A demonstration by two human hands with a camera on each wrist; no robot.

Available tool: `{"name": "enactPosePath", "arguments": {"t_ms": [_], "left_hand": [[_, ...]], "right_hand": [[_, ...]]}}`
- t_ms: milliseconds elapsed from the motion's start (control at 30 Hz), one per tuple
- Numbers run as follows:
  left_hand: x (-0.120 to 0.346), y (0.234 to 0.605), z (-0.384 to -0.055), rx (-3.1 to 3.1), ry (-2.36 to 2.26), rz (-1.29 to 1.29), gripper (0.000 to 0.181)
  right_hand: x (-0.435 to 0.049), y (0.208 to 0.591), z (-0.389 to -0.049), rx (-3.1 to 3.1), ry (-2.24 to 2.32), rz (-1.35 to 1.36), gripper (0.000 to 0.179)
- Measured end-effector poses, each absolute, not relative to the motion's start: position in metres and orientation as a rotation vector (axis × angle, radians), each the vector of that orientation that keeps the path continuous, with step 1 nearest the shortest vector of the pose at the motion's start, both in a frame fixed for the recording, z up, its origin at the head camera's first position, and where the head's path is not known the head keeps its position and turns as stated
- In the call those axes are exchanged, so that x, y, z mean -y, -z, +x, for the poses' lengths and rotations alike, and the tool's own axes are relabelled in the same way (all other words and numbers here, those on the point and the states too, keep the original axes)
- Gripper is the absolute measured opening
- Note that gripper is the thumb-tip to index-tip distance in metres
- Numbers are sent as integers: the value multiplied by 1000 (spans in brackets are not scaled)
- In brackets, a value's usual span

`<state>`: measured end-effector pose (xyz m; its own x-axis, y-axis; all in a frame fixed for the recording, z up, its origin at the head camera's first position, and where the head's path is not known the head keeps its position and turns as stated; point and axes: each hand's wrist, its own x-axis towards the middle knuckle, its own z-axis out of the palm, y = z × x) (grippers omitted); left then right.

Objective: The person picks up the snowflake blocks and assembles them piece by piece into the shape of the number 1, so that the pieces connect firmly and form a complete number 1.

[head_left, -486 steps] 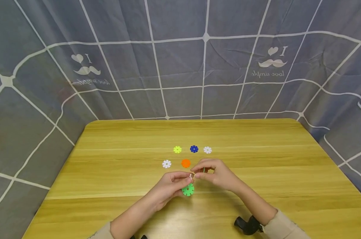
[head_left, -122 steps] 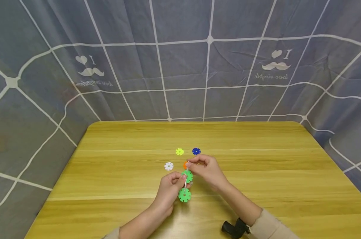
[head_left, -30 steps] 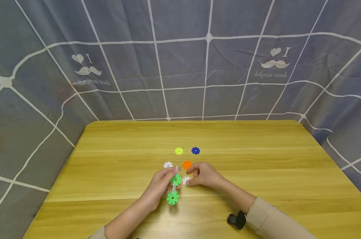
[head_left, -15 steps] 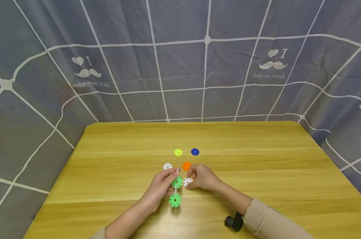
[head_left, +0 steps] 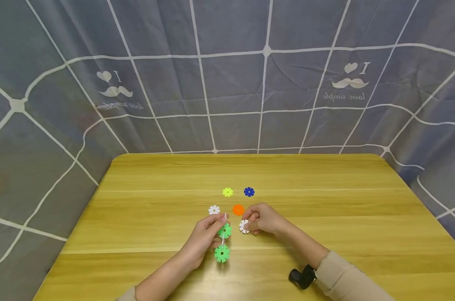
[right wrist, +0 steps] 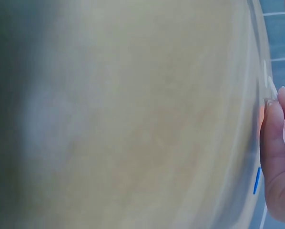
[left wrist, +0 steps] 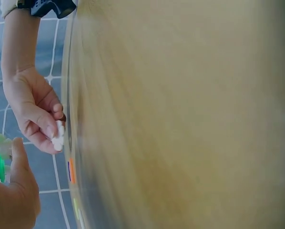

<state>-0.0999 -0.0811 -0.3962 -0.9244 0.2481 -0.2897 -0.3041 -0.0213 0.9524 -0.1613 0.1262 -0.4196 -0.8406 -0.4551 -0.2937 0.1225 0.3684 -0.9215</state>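
Observation:
My left hand [head_left: 202,238] grips a chain of interlocking notched plastic discs. A lower green disc [head_left: 222,253] and an upper green disc [head_left: 224,230] face the head camera, joined by a white disc [head_left: 223,240] seen edge-on. Another white edge pokes up at the thumb tip; the fingers hide part of the chain. To its right, my right hand [head_left: 268,219] pinches a loose white notched disc [head_left: 243,227] between thumb and fingers, apart from the chain. The left wrist view shows this loose disc [left wrist: 59,137] nearly edge-on in the fingertips.
Beyond the hands lie a white disc [head_left: 214,209], an orange disc [head_left: 238,210], a yellow disc [head_left: 227,192] and a blue disc [head_left: 249,192] on the wooden table [head_left: 325,179]. A grey grid-patterned curtain [head_left: 231,83] surrounds the table. A black device [head_left: 302,276] sits at the right wrist.
Sixteen seconds ago another white disc lay at the back right of the table. Over the last half second my right hand shifts slightly right with its white disc; the left hand stays nearly still.

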Motion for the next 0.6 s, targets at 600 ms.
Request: {"name": "enactPosePath", "arguments": {"t_ms": [600], "left_hand": [[69, 392, -103, -1849, -1988, -81, 51]], "right_hand": [[-146, 391, -169, -2083, 1585, -434, 24]]}}
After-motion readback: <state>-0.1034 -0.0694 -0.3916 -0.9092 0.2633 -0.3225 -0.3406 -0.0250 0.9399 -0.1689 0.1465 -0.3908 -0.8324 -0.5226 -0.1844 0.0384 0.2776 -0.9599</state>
